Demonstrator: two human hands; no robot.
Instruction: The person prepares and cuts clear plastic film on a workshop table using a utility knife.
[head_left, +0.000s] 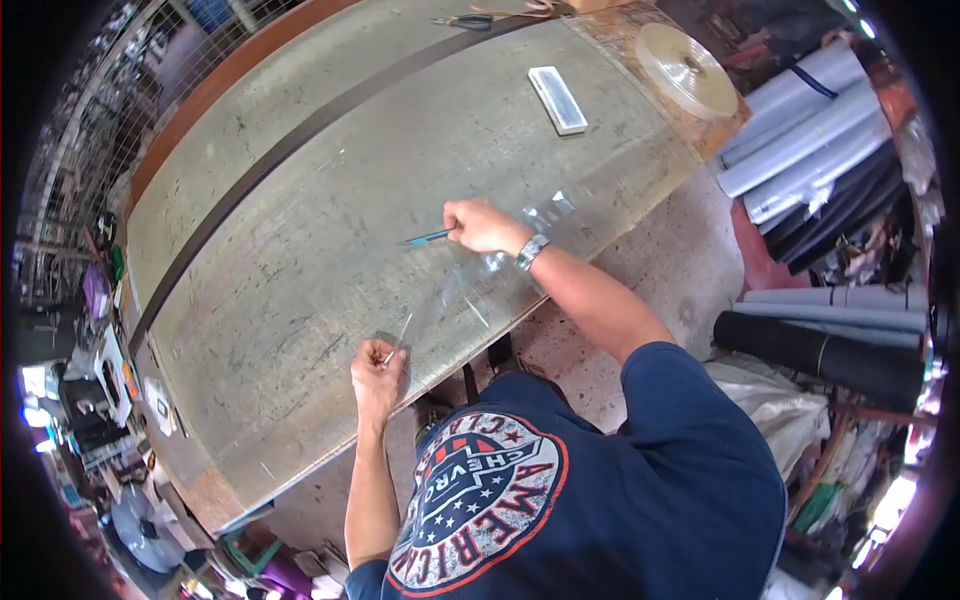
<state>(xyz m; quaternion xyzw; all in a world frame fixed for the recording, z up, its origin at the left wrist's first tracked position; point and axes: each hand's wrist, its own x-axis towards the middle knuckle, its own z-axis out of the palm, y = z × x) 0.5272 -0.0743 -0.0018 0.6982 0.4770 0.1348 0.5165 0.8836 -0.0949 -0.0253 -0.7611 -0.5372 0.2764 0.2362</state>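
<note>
In the head view my right hand (485,228), with a metal watch on its wrist, is closed around a slim blue tool with a pointed tip (428,237). It looks like a craft knife and points left, above the worktable (300,250). Nearer the front edge, my left hand (378,375) pinches a thin, clear strip (407,326) that slants up and right from the fingers. Its far end is hard to make out. Small shiny clear pieces (540,213) lie on the tabletop beside my right wrist.
A white rectangular block with a grey face (558,100) lies toward the back right. Beyond it rests a large clear coil (686,70). Pliers (465,21) lie at the far edge. A dark band (270,155) crosses the table. Material rolls (810,140) lean at right.
</note>
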